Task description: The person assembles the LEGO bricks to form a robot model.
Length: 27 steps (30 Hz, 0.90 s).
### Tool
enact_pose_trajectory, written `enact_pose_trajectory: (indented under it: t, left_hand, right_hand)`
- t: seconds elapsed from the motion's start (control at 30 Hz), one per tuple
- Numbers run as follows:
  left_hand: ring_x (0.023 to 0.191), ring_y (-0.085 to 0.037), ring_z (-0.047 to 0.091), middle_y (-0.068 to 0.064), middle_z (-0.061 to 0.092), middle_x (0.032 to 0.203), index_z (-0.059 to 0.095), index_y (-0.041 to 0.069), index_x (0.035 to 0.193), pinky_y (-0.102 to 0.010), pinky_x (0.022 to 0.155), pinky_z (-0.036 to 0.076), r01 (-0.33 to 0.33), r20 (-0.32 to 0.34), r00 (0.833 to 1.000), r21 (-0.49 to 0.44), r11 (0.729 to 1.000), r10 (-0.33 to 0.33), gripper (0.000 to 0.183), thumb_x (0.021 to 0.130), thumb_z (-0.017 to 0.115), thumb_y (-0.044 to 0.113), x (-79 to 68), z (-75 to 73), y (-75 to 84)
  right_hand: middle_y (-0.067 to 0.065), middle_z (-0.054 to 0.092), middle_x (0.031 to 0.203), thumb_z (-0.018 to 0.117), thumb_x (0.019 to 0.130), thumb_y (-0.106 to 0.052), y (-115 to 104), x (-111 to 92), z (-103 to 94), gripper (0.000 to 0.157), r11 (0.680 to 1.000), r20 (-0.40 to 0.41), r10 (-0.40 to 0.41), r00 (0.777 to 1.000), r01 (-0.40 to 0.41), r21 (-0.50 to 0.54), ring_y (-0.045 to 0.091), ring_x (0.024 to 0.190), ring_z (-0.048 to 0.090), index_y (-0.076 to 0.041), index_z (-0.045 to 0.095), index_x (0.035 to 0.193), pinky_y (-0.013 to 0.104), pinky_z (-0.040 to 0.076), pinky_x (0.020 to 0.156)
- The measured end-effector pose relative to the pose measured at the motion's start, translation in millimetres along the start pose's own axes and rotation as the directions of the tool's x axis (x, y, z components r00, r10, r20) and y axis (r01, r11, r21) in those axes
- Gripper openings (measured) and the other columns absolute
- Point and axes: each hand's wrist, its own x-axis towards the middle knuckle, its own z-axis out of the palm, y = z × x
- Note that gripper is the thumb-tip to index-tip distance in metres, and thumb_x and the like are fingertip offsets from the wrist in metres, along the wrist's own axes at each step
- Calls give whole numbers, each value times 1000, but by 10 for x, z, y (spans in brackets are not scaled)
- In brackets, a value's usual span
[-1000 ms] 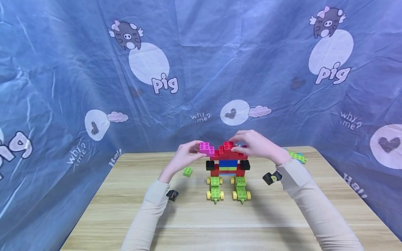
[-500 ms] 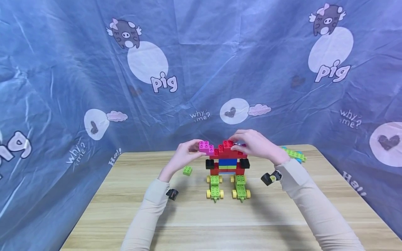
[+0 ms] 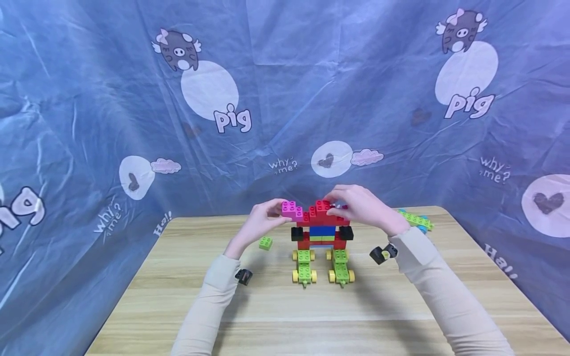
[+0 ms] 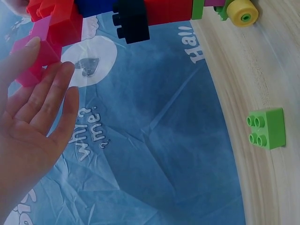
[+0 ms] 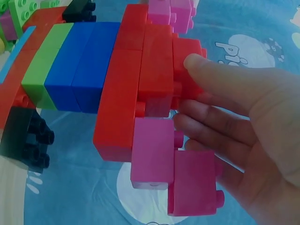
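A toy-block figure stands upright in the middle of the table, its two legs on green wheeled bases (image 3: pixel 305 269) with yellow wheels. Its body has blue bricks (image 3: pixel 322 231) between red ones, and a black brick (image 3: pixel 297 234) sticks out on each side. My left hand (image 3: pixel 260 220) pinches the stepped pink bricks (image 4: pixel 41 49) at the figure's upper left between thumb and fingers. At the top, my right hand (image 3: pixel 362 205) grips a red brick (image 5: pixel 186 61), thumb on its near face. More pink bricks (image 5: pixel 194 183) on the right side are mostly hidden by that hand in the head view.
A loose green brick (image 3: pixel 265 243) lies on the wooden table (image 3: pixel 285 321), left of the figure. Behind my right forearm is a green wheeled piece (image 3: pixel 416 219) with blue wheels. A blue printed cloth (image 3: pixel 276 123) hangs behind the table and along its sides.
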Motion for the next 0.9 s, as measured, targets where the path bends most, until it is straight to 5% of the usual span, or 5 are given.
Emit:
enact_pose_trajectory:
  t: [0.9]
  left_hand:
    - [90, -15, 66, -4, 69, 105, 61, 15, 119, -28, 82, 56, -7, -3, 1000, 7, 1000, 7, 39, 82, 72, 21, -10, 0, -20]
  right_hand:
    - [-2, 69, 106, 71, 81, -39, 27, -58, -29, 37, 993, 55, 111, 992, -114, 43, 15, 89, 66, -17, 68, 111, 33, 56, 76]
